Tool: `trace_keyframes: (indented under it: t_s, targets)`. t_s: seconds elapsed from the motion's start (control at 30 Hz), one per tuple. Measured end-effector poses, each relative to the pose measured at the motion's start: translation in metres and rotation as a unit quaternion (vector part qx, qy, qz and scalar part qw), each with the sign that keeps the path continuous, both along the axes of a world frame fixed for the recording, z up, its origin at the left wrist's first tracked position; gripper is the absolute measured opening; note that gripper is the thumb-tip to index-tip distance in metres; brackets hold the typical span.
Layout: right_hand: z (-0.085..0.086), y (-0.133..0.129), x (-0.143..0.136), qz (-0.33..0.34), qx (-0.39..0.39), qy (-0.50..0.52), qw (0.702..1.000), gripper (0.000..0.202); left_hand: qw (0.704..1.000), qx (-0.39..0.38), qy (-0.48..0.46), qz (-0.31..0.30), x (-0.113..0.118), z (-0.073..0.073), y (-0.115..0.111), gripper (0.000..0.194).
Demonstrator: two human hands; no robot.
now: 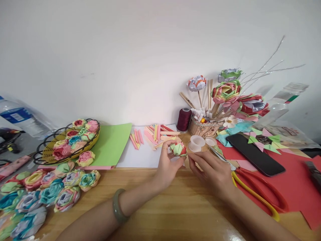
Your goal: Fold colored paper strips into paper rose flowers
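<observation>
My left hand (168, 167) holds a small folded paper flower (178, 148) in green, red and cream between thumb and fingers, near the middle of the table. Just right of it, my right hand (210, 167) has its thumb and fingertips pinched together; what they grip, if anything, is too small to make out. Behind my right hand lie round clear spools (197, 143). Folded paper strips (156, 134) in pink, yellow and red rest on white paper (145, 160) behind my left hand.
Paper flowers fill a yellow basket (47, 154) and the table's left side. A maroon thread cone (184, 119) and a flower holder (204, 130) stand by the wall. Scissors (259, 190), a black phone (255, 155) and red paper (296, 187) lie right.
</observation>
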State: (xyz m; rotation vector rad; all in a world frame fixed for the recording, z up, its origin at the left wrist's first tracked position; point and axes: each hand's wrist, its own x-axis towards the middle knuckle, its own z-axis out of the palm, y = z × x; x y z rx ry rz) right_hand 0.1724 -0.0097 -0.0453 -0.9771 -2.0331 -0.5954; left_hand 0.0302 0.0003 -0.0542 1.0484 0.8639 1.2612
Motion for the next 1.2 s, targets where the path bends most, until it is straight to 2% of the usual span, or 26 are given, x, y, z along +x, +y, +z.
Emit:
trace_keyframes:
  t_s: [0.13,0.2,0.33,0.47,0.7,0.8,0.9,1.0,1.1,1.2]
  targets:
    - [0.0042,-0.0025,0.0009,-0.002,0.023,-0.020,1.000,0.015,0.998,-0.043,-0.036,0.007,0.0010,0.0020,0.0008,0.050]
    - [0.0053,-0.0041,0.0021,0.029,0.011,-0.003,1.000,0.017,0.997,-0.063,-0.051,-0.004,0.0005,0.0040,0.0015,0.048]
    - [0.0069,-0.0063,0.0039,0.099,-0.068,0.078,0.990,0.022,0.991,-0.088,-0.082,-0.054,-0.0021,0.0083,0.0033,0.038]
    - [0.0083,-0.0041,0.0035,0.073,-0.153,0.172,0.970,0.017,0.985,-0.103,-0.096,-0.095,-0.0034,0.0100,0.0032,0.041]
    - [0.0099,0.0010,0.0007,0.084,-0.238,0.178,0.951,0.005,0.985,-0.099,-0.089,-0.108,-0.0033,0.0067,0.0014,0.045]
    - [0.0099,0.0018,0.0001,0.093,-0.267,0.192,0.940,0.006,0.986,-0.093,-0.084,-0.109,-0.0038,0.0057,0.0017,0.046]
    - [0.0073,0.0019,0.0014,0.070,-0.227,0.160,0.958,0.006,0.988,-0.091,-0.076,-0.098,-0.0037,0.0059,0.0014,0.048]
    - [0.0046,0.0002,0.0039,0.018,-0.100,0.063,0.993,0.004,0.991,-0.089,-0.064,-0.077,-0.0024,0.0067,0.0009,0.049]
    - [0.0045,-0.0029,0.0054,-0.018,-0.002,-0.028,0.999,0.009,0.994,-0.086,-0.056,-0.043,-0.0010,0.0076,0.0013,0.047]
    - [0.0069,-0.0046,0.0055,0.011,-0.006,-0.025,1.000,0.011,0.994,-0.092,-0.050,-0.013,-0.0012,0.0081,0.0025,0.047]
